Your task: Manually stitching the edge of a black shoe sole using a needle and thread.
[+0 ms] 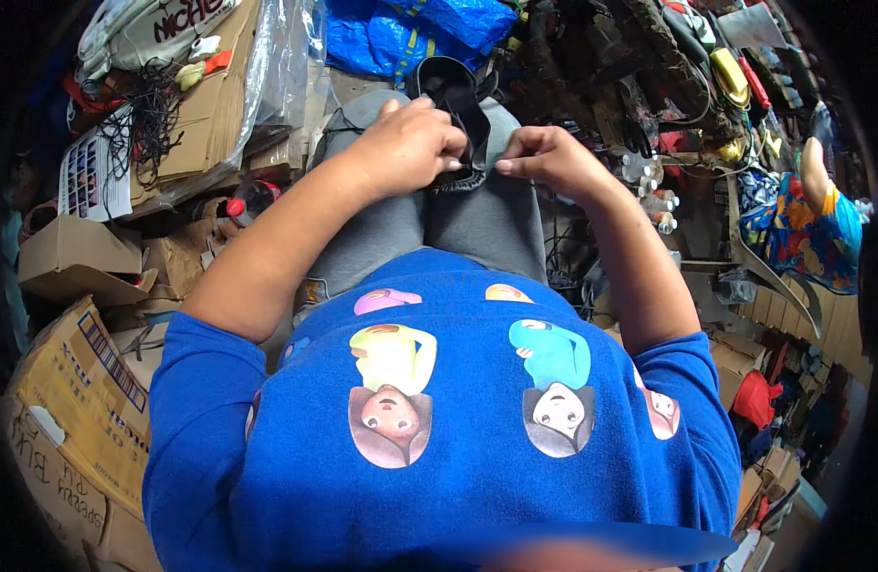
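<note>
A black shoe [447, 80] with an open top lies across my lap, its opening on the far side and a pale stitched-looking edge at its near end. My left hand [410, 145] closes on the shoe's left side, fingers curled and thumb low near that edge. Just right of the shoe, my right hand [553, 162] is closed in a pinch of thumb and forefinger. Whatever thin thing sits in that pinch is too small to make out. Part of the shoe is hidden behind my left fingers.
On the left are stacked cardboard sheets [210, 119], tangled black cords [157, 124], a red-capped bottle [255, 202] and cardboard boxes [76, 257]. A blue plastic bag [372, 38] lies ahead. To the right stand small bottles [660, 205], a cluttered bench and another person's arm [816, 172].
</note>
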Tool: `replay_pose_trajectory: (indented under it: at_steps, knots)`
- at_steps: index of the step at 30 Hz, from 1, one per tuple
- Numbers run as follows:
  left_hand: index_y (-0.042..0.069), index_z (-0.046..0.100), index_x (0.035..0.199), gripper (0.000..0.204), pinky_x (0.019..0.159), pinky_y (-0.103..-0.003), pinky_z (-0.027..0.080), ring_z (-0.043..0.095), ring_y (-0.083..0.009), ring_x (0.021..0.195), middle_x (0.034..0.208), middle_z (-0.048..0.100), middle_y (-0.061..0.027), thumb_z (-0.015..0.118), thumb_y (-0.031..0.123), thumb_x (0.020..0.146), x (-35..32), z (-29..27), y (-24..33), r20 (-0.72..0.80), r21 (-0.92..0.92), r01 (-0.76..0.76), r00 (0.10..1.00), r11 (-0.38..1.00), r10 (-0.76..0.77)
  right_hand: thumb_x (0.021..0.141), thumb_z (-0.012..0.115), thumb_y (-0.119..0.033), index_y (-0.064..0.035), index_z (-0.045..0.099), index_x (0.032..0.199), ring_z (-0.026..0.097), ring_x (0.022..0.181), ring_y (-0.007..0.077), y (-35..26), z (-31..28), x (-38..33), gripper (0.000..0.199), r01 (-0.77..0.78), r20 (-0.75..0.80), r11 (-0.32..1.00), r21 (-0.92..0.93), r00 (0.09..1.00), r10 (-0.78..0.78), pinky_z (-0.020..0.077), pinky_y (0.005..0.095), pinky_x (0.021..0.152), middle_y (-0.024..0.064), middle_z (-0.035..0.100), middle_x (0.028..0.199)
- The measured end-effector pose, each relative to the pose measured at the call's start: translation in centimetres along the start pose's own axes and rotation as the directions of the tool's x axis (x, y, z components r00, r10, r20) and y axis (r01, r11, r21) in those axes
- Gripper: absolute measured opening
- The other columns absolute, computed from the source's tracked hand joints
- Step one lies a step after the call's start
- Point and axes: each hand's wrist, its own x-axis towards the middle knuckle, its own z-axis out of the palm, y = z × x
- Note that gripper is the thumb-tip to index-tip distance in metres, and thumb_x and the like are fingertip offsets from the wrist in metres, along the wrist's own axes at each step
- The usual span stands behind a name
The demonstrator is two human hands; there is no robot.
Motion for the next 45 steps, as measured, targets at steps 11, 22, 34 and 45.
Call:
replay_pose_trajectory:
  at_steps: [11,22,34,45]
  knots:
    - [0.009,0.060,0.092,0.010,0.077,-0.045,0.046,0.061,-0.0327,0.089,0.088,0.065,-0.0134,0.058,0.011,0.083,-0.4,0.7,0.8,0.080,-0.258,0.205,0.978,0.944,-0.190,0.079,0.073,-0.013,-0.0040,0.066,0.086,0.050,0.081,0.0072,2.3,0.3,-2.7,0.013,0.088,-0.190,0.996,-0.033,0.977,-0.093,0.0408,0.0225,0.073,-0.0015,0.055,0.087]
    - [0.011,0.063,0.094,0.013,0.077,-0.044,0.047,0.063,-0.0316,0.086,0.086,0.066,-0.0118,0.057,0.014,0.083,0.2,1.0,0.7,0.167,-0.172,0.180,0.974,0.969,-0.152,0.076,0.074,-0.012,-0.0022,0.066,0.085,0.052,0.081,0.0089,1.5,1.5,-5.3,0.015,0.071,-0.276,0.997,-0.033,0.958,-0.078,0.0432,0.0232,0.072,0.0015,0.052,0.087]
    - [0.014,0.062,0.095,0.017,0.080,-0.044,0.041,0.059,-0.0283,0.091,0.087,0.066,-0.0078,0.056,0.011,0.080,0.7,0.1,1.3,0.225,-0.040,0.096,0.971,0.995,-0.085,0.078,0.068,-0.017,-0.0047,0.064,0.085,0.059,0.090,0.0270,1.8,-2.7,-1.6,0.014,-0.054,-0.409,0.808,-0.587,0.881,-0.239,0.0467,0.0342,0.076,0.0110,0.059,0.093]
    - [0.013,0.060,0.093,0.012,0.079,-0.042,0.040,0.058,-0.0263,0.087,0.081,0.063,-0.0061,0.055,0.012,0.081,-0.9,0.9,0.3,0.108,0.042,0.008,0.994,0.999,-0.013,0.082,0.055,-0.017,-0.0161,0.059,0.084,0.060,0.078,0.0224,-2.1,1.2,-1.2,0.005,0.290,0.130,0.287,-0.913,0.874,-0.467,0.0394,0.0381,0.078,0.0035,0.061,0.074]
